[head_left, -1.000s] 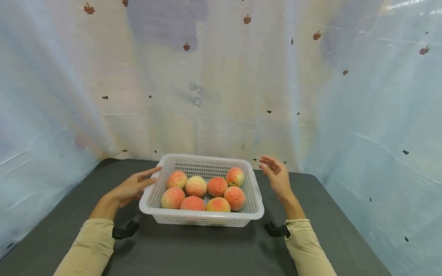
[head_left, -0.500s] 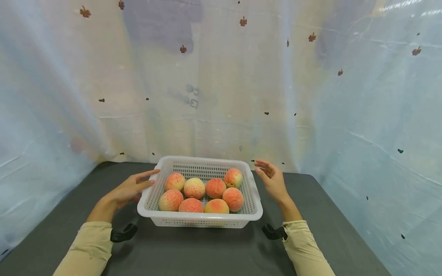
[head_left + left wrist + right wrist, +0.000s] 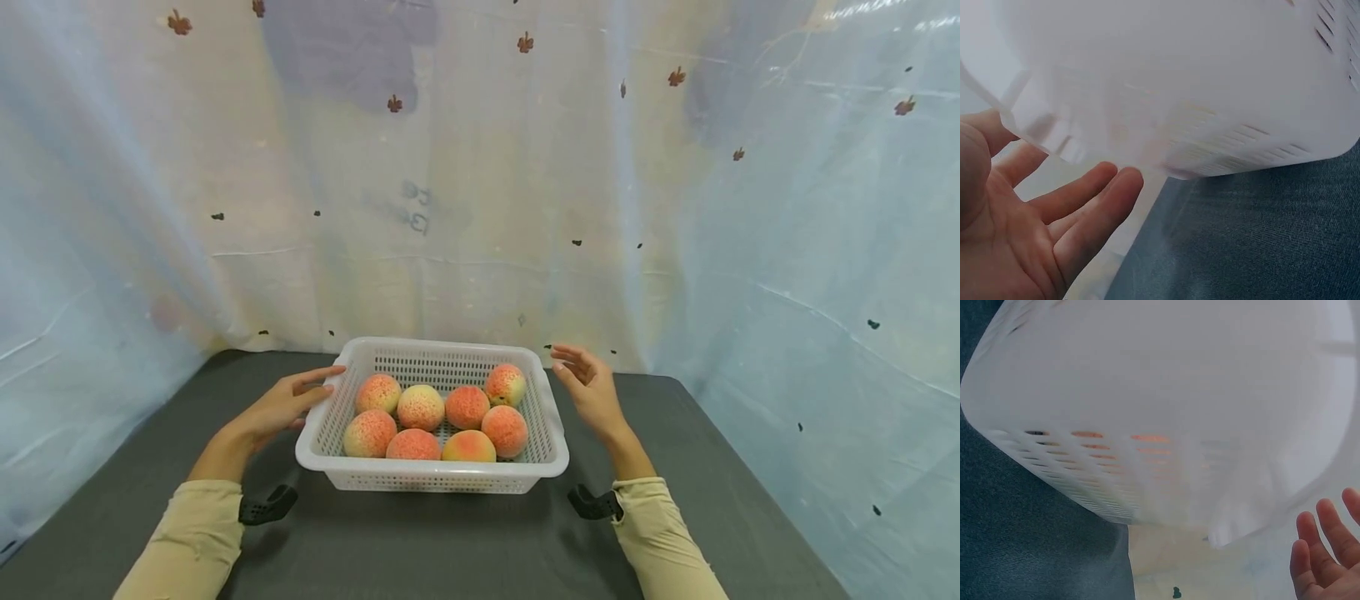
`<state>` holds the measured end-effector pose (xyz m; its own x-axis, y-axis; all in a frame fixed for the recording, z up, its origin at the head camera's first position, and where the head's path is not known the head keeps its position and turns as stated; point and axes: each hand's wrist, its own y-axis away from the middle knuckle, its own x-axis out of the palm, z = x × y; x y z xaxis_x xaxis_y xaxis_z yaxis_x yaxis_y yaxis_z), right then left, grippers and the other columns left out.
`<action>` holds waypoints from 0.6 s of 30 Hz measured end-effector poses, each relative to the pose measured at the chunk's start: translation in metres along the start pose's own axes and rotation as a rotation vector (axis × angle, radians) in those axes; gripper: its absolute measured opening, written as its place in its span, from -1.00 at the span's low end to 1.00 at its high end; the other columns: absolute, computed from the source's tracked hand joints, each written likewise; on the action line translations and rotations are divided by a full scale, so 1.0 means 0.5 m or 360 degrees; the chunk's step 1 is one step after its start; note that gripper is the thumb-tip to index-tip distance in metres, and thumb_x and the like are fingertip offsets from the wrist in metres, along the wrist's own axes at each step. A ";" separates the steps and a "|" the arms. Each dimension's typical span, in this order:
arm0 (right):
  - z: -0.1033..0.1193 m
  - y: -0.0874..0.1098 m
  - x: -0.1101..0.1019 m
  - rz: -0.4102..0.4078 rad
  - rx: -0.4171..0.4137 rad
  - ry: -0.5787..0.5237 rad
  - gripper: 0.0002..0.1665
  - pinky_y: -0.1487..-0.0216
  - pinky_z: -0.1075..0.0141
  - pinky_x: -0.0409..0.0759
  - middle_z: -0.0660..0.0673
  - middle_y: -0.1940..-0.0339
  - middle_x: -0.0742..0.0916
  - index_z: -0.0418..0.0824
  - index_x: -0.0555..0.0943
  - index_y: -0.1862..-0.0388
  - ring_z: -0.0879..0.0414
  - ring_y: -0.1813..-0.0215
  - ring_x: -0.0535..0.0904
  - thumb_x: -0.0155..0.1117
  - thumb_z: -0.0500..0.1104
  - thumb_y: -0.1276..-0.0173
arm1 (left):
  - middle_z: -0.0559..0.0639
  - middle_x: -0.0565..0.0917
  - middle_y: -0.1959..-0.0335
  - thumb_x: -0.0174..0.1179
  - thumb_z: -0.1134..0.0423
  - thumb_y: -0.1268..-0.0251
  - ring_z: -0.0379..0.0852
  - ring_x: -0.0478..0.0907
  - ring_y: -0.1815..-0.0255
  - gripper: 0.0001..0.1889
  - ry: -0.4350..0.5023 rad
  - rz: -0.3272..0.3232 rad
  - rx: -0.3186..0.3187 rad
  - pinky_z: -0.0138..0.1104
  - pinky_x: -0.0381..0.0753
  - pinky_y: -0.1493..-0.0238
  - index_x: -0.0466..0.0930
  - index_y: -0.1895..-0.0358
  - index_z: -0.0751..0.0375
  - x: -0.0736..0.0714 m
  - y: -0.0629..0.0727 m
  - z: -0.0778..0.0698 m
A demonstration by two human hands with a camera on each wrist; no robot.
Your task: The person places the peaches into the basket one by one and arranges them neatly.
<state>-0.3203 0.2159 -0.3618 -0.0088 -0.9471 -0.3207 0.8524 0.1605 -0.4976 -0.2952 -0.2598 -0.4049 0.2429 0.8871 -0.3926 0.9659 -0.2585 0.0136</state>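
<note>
A white slotted plastic basket [image 3: 442, 467] stands on the dark table, holding several red-and-yellow peaches [image 3: 421, 407]. At its left end is my left hand [image 3: 277, 410], with fingertips right at the rim and fingers loosely extended. The left wrist view shows that hand [image 3: 1041, 225] palm up beside the basket wall [image 3: 1166, 81], its upper finger at the rim and the others below it. My right hand [image 3: 592, 392] hovers just off the right rim, fingers relaxed and holding nothing. In the right wrist view, its fingertips [image 3: 1309, 528] are apart from the basket [image 3: 1147, 375].
The dark grey cloth-covered table [image 3: 450, 542] reaches back to a pale plastic curtain [image 3: 480, 208] with leaf-shaped marks, which also hangs on both sides. Each wrist wears a black band, one on the left [image 3: 267, 506] and one on the right [image 3: 592, 503].
My right hand has come slightly closer to the basket's right rim. The left hand stays at the left rim. The head view has shifted a little; basket and peaches keep their arrangement.
</note>
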 end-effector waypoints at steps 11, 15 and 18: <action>0.007 0.002 0.010 -0.0001 -0.0015 0.0043 -0.58 -0.22 0.55 0.48 -0.36 -0.26 0.64 -0.36 0.52 -0.31 -0.20 -0.34 0.54 0.18 -0.26 -0.54 | 0.37 0.28 -0.54 -0.05 -0.11 -0.61 0.36 0.22 -0.54 -0.33 -0.0031 -0.0199 0.0203 0.26 0.34 -0.40 0.13 -0.60 0.13 -0.009 0.002 -0.011; 0.013 -0.001 0.007 0.0028 -0.0052 0.0057 -0.56 -0.23 0.52 0.48 -0.36 -0.27 0.63 -0.37 0.51 -0.33 -0.02 -0.29 0.58 0.17 -0.23 -0.55 | 0.38 0.26 -0.55 -0.08 -0.08 -0.63 0.33 0.26 -0.49 -0.35 -0.0070 -0.0348 0.0234 0.25 0.34 -0.38 0.15 -0.59 0.18 -0.011 0.009 -0.023; 0.023 -0.003 0.003 0.0049 -0.0056 0.0059 -0.55 -0.21 0.52 0.49 -0.34 -0.28 0.63 -0.34 0.51 -0.34 0.04 -0.26 0.58 0.19 -0.21 -0.54 | 0.31 0.38 -0.48 -0.09 -0.07 -0.64 0.04 0.45 -0.36 -0.40 -0.0132 -0.0496 0.0317 -0.08 0.51 -0.31 0.23 -0.56 0.17 -0.011 0.013 -0.037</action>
<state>-0.3156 0.2107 -0.3520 -0.0027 -0.9306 -0.3659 0.8337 0.1999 -0.5147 -0.2888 -0.2593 -0.3856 -0.0758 0.9031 -0.4227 0.9541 -0.0575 -0.2940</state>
